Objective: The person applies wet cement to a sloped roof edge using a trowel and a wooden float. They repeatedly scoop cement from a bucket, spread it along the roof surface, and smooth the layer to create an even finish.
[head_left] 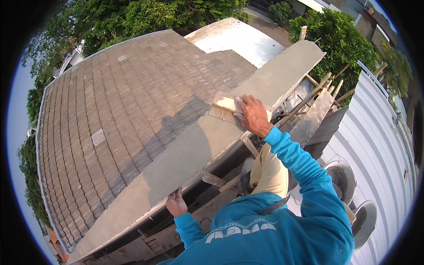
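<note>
The right hand was closed over the raised, cream-coloured block of a flat, rectangular, worn plastering float, thumb and fingers wrapped about its near end. The float lay flat on a long, smooth, grey-beige cement strip, close to the strip's border with a brown, ribbed tile roof. The left hand was partly open, its bent fingertips up against the strip's near edge, well apart from the float; whether they gripped that edge could not be told. A shadow fell across strip and tiles. To the right, rough wooden poles jutted out beside the strip, and two round, cement-stained grey buckets stood near a white corrugated metal roof.
</note>
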{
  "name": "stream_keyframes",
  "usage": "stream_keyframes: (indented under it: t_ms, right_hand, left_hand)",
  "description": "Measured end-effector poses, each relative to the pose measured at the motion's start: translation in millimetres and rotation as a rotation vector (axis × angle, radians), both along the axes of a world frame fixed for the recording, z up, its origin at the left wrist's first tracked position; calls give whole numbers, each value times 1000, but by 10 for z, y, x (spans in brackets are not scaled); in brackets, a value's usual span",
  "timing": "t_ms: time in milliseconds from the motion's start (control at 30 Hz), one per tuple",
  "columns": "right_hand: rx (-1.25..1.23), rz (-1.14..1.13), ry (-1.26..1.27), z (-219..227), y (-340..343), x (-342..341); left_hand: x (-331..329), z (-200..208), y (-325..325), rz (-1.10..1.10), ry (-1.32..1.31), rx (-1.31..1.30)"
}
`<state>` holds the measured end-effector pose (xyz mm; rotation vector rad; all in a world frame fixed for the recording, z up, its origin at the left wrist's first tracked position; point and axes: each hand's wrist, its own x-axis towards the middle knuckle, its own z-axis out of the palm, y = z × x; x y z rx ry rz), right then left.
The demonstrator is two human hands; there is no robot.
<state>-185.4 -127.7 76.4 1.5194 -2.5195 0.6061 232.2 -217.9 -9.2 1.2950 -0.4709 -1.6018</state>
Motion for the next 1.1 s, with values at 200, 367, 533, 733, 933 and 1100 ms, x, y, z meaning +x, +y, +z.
stream_keyframes:
  t_ms: [200,367,533,733,933,1100]
  right_hand:
    - [29,-498,201,-112,743,-2285]
    - [-43,-309,15,-124,314,-1443]
    - [58,202,-222,123,-145,827]
    - [66,111,-119,53,-89,271]
    - [27,-474,118,-82,373,-1966]
    - [-18,-216,1,-57,-88,-789]
  left_hand:
    - [64,-137,77,-110,115,-66]
    - [68,-107,140,-137,150,-124]
    - [73,-62,92,-77,88,-34]
    - [120,-5,43,-61,38,-42]
    - [93,-105,84,-117,132,-82]
    - [52,-139,118,-109,82,-127]
